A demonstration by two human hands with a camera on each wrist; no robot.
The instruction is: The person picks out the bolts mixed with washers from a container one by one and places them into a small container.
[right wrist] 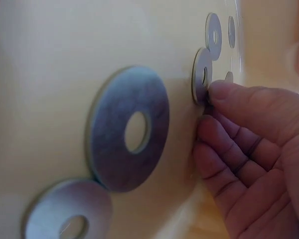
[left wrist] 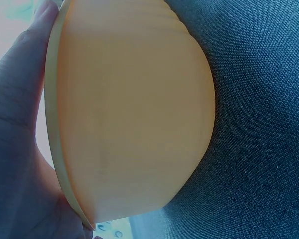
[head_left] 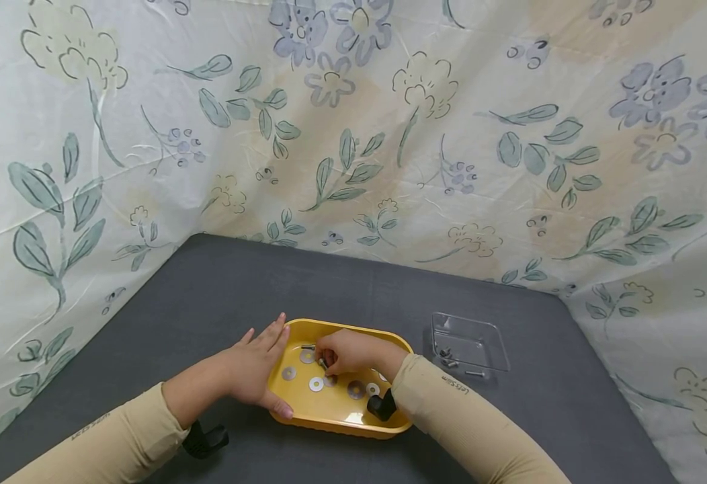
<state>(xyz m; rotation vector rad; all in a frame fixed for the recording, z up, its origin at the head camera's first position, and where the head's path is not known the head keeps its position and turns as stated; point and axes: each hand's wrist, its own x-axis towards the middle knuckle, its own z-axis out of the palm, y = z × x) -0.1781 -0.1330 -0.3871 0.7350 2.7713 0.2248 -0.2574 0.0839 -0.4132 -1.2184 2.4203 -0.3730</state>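
A yellow tray (head_left: 323, 422) with several flat metal washers (right wrist: 131, 128) inside sits on the dark tabletop. My left hand (head_left: 249, 372) rests against its left end, fingers spread straight along the rim and thumb at the near corner. In the left wrist view, the tray's outer wall (left wrist: 134, 109) fills the middle, with the hand along the rim. My right hand (head_left: 356, 351) reaches down inside the tray, its curled fingers and thumb pinching a small bolt (head_left: 322, 364). The thumb tip is right by a washer (right wrist: 202, 74) in the right wrist view, where the bolt is hidden.
Right of the tray stands a clear plastic box (head_left: 471, 339) with several small bolts (head_left: 448, 357) at its near left. One more bolt (head_left: 475, 374) lies by its near edge. Floral cloth (head_left: 353, 134) hangs behind and at both sides of the table (head_left: 232, 282).
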